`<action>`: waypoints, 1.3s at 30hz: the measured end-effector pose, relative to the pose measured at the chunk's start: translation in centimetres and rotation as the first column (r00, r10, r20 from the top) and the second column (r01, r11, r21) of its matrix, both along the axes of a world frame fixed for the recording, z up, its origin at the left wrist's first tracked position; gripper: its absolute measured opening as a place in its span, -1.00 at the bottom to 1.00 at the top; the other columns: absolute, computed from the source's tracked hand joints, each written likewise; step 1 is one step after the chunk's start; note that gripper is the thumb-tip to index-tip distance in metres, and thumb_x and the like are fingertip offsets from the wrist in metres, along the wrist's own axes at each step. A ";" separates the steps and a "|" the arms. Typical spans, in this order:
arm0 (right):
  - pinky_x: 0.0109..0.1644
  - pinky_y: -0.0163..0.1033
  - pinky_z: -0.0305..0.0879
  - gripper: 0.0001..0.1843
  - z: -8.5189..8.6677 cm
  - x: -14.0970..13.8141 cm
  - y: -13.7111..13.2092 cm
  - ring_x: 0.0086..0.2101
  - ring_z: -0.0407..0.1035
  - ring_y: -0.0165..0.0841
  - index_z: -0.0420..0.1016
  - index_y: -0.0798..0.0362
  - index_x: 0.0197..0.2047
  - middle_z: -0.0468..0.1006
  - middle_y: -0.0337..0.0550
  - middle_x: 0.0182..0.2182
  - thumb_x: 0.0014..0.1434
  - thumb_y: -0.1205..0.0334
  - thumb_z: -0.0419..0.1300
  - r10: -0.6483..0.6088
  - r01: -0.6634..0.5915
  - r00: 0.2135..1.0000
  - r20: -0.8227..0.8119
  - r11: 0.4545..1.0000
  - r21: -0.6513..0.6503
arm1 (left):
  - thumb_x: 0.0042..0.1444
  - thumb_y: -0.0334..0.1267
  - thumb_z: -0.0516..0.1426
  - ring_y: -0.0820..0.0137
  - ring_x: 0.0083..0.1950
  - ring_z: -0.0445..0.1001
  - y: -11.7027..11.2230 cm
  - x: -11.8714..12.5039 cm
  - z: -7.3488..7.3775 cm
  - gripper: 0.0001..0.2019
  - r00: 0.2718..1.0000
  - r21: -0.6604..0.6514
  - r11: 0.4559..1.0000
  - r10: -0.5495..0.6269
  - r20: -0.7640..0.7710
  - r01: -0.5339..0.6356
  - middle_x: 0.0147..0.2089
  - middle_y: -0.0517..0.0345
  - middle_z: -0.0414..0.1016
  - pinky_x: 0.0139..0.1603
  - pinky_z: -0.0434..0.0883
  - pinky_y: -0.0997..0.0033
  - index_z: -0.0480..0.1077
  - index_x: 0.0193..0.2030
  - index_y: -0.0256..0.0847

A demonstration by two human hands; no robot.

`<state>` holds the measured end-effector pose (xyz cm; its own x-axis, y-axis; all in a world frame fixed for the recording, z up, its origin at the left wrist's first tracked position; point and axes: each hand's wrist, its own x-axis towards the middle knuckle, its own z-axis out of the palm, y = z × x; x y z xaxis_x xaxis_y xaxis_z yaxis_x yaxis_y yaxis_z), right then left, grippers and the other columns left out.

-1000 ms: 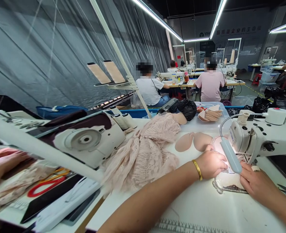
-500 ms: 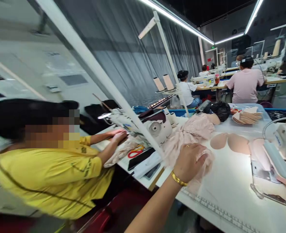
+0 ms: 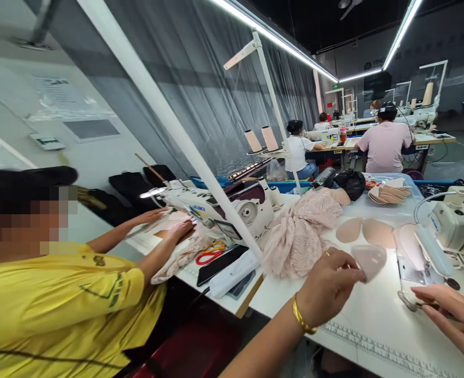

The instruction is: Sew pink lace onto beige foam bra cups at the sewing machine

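Observation:
My left hand (image 3: 330, 283), with a gold bracelet at the wrist, pinches a sheer pale-pink fabric piece (image 3: 370, 261) by its near edge, above the white table. My right hand (image 3: 454, 317) is beside a metal fitting (image 3: 407, 301) at the front of the sewing machine (image 3: 460, 226). Its fingers close around a small dark slim thing, mostly hidden. Behind the fabric piece lie two beige moulded cups (image 3: 349, 230). Another pink cup piece (image 3: 410, 244) lies by the machine's needle plate. A heap of pale-pink lace (image 3: 295, 236) rests left of my left hand.
A clear plastic bin (image 3: 409, 197) holds stacked cups (image 3: 389, 193). A measuring tape (image 3: 373, 349) runs along the table's front edge. On the left, a co-worker in yellow (image 3: 70, 304) sews at a neighbouring machine (image 3: 216, 207). Red-handled scissors (image 3: 209, 255) lie nearby. A white pole (image 3: 169, 115) slants across the view.
My left hand has moved right from the lace heap and now holds the sheer piece out flatter. My right hand has come further into view, near the metal fitting. The view has swung right.

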<state>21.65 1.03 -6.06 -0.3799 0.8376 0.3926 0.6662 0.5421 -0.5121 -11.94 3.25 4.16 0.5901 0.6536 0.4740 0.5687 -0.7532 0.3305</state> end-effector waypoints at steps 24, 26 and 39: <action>-0.08 -0.13 0.43 -0.74 5.5 -5.3 -3.3 -0.19 0.49 -0.22 0.52 -0.10 -0.01 0.59 -0.16 -0.20 0.44 0.01 0.07 -0.193 0.116 0.956 -0.221 0.941 -0.319 | 0.25 -0.27 0.24 0.34 -0.15 0.54 2.5 3.8 -4.6 -0.94 0.980 -0.412 0.890 -0.189 0.055 0.195 -0.25 0.19 0.57 0.09 0.38 0.23 0.47 -0.20 -0.18; -0.10 -0.15 0.41 -0.72 6.2 -4.9 -3.6 -0.21 0.46 -0.23 0.50 -0.08 -0.11 0.56 -0.17 -0.22 0.45 -0.03 0.05 -0.195 0.111 0.956 -0.218 0.932 -0.345 | 0.29 -0.18 0.22 0.35 -0.17 0.52 2.2 3.5 -4.3 -0.85 0.961 -0.433 0.869 -0.147 0.235 0.239 -0.24 0.12 0.55 -0.03 0.43 0.31 0.45 -0.25 -0.20; -0.12 -0.21 0.39 -0.69 5.6 -8.4 -4.4 -0.20 0.46 -0.22 0.51 -0.08 -0.21 0.59 -0.18 -0.28 0.35 -0.14 0.21 -0.357 -0.061 0.650 -0.671 0.856 -0.514 | -0.04 0.19 0.38 0.58 -0.51 0.08 -0.4 5.2 -2.4 -0.42 0.723 -0.764 0.528 0.352 0.595 0.371 -0.57 0.39 0.15 -0.47 0.09 0.54 0.16 -0.49 -0.18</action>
<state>13.25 -3.42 -0.45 -0.0007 0.9994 0.0342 0.0120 0.0342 -0.9993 -6.71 2.90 1.79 0.3930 0.9191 -0.0289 -0.0610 0.0574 0.9965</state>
